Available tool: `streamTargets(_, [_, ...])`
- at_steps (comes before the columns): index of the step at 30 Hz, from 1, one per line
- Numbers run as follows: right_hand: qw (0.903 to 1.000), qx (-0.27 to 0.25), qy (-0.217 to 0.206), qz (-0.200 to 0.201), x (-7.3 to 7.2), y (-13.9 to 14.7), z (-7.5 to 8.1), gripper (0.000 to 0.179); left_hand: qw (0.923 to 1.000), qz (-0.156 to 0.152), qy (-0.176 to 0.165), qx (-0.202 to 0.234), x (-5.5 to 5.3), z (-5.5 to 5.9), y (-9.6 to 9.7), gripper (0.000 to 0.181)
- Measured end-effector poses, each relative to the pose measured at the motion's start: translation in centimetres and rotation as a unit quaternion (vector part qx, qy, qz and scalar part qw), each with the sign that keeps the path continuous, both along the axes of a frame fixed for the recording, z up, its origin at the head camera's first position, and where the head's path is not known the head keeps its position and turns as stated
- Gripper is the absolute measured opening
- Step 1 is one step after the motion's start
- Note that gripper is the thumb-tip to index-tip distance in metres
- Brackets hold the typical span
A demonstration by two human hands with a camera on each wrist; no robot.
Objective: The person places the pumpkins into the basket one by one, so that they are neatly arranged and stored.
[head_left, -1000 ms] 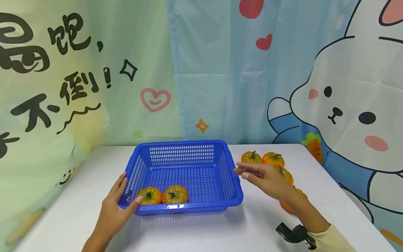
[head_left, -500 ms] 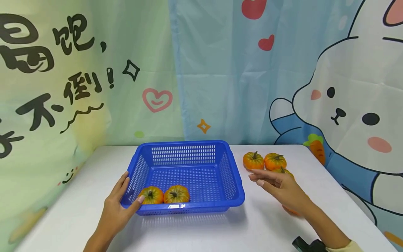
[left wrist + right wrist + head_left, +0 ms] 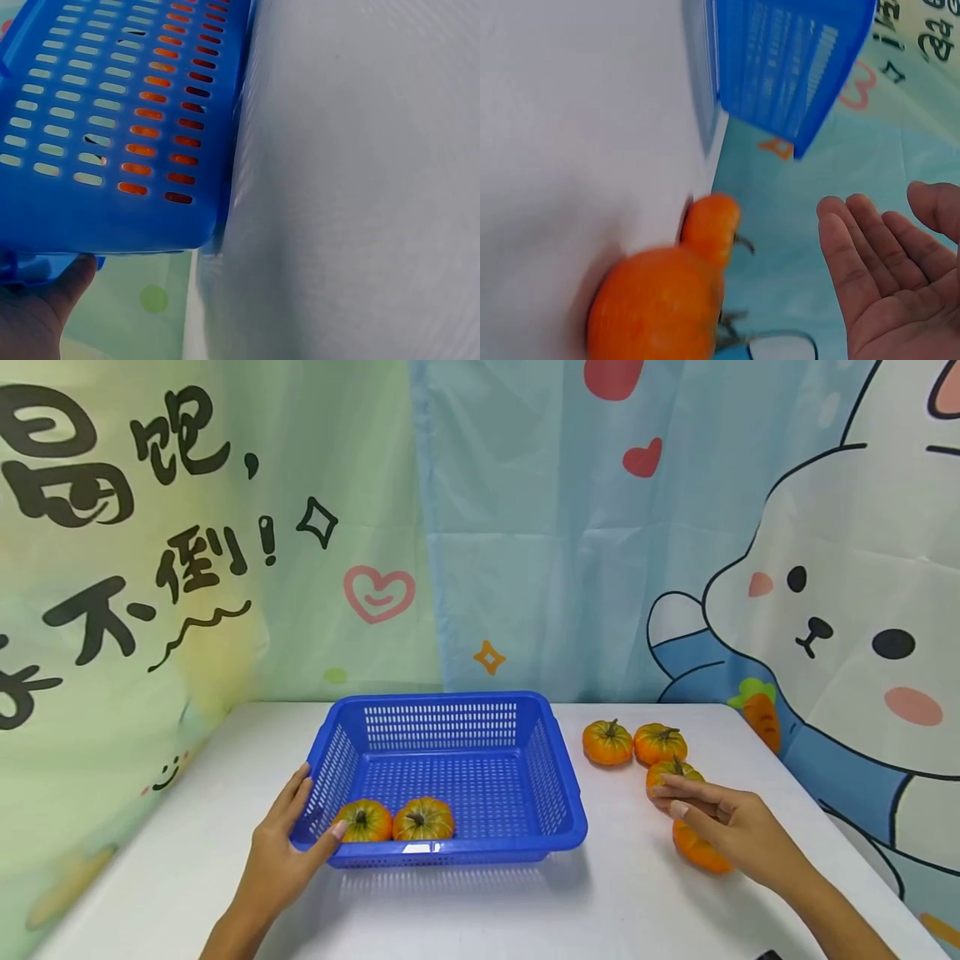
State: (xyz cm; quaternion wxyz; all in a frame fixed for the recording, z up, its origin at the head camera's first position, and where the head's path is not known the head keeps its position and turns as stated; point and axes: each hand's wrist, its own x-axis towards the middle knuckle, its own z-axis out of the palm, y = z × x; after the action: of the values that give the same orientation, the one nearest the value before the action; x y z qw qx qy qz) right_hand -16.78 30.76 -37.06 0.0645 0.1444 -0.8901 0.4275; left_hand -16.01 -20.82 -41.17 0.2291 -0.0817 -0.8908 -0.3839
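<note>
At the front left corner of a blue plastic basket [image 3: 480, 852], my left hand [image 3: 281, 852] holds the rim, thumb over the front edge and fingers along the left side. Inside, two small orange-green pumpkins sit side by side against the front wall: a left pumpkin [image 3: 365, 821] and a right pumpkin [image 3: 423, 819]. My right hand [image 3: 738, 831], fingers extended and holding nothing, hovers over the pumpkins on the table. It partly covers a near pumpkin [image 3: 696, 847] and overlaps the lower edge of another pumpkin [image 3: 670, 770]. The right wrist view shows the palm [image 3: 900, 300] bare.
Farther back on the right stand two more pumpkins, a left one [image 3: 607, 742] and a right one [image 3: 660, 743], close together. Everything rests on a white table [image 3: 465, 914]. Behind it hangs a printed curtain [image 3: 510, 568] with a cartoon rabbit.
My right hand has moved from the basket's right rim rightward and nearer, to over the near pumpkins. The left hand stays at the basket corner. The view has shifted slightly.
</note>
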Motion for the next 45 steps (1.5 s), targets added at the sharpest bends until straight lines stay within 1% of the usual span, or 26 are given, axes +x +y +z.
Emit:
streamTargets(5, [0.9985,0.018,0.029,-0.043,0.2,2.1,-0.5,0.041,0.9999,0.004,-0.010,0.002,-0.1,-0.3,0.0,0.077])
streamTargets(10, [0.9945,0.029,0.052,-0.086,-0.2,4.2,-1.6,0.047,1.0000,0.006,-0.003,0.005,-0.1,-0.3,-0.1,0.077])
streamTargets(14, [0.9905,0.029,0.041,-0.128,-0.7,5.9,-2.8,0.054,1.0000,0.004,-0.001,0.006,-0.2,-0.1,-0.1,0.076])
streamTargets(17, [0.9884,0.035,0.003,-0.148,-0.9,6.8,-3.6,0.063,1.0000,0.004,-0.005,0.003,-0.1,-0.1,0.0,0.076])
streamTargets(20, [0.9877,0.050,-0.056,-0.137,-1.2,7.4,-4.2,0.072,0.9999,0.005,-0.009,0.000,-0.1,0.0,0.0,0.076])
streamTargets(24, [0.9839,0.075,-0.133,-0.093,-1.7,7.5,-4.7,0.082,1.0000,0.006,-0.007,0.003,0.0,0.1,-0.1,0.076])
streamTargets(26, [0.9815,0.083,-0.155,-0.076,-1.9,7.4,-4.8,0.084,1.0000,0.006,-0.005,0.005,0.1,0.1,-0.1,0.076])
streamTargets(28, [0.9802,0.086,-0.166,-0.066,-2.0,7.2,-4.9,0.084,1.0000,0.004,-0.002,0.006,0.1,0.2,0.0,0.075])
streamTargets(34, [0.9771,0.100,-0.180,-0.055,-2.3,6.8,-4.7,0.082,1.0000,0.002,0.004,0.003,0.2,0.2,0.1,0.074])
streamTargets(39, [0.9735,0.099,-0.197,-0.061,-2.7,6.6,-4.6,0.083,1.0000,0.002,0.004,-0.002,0.0,0.1,0.0,0.076])
streamTargets(45, [0.9723,0.089,-0.203,-0.073,-2.9,6.3,-4.5,0.080,1.0000,0.000,0.009,-0.001,0.0,0.1,0.0,0.075])
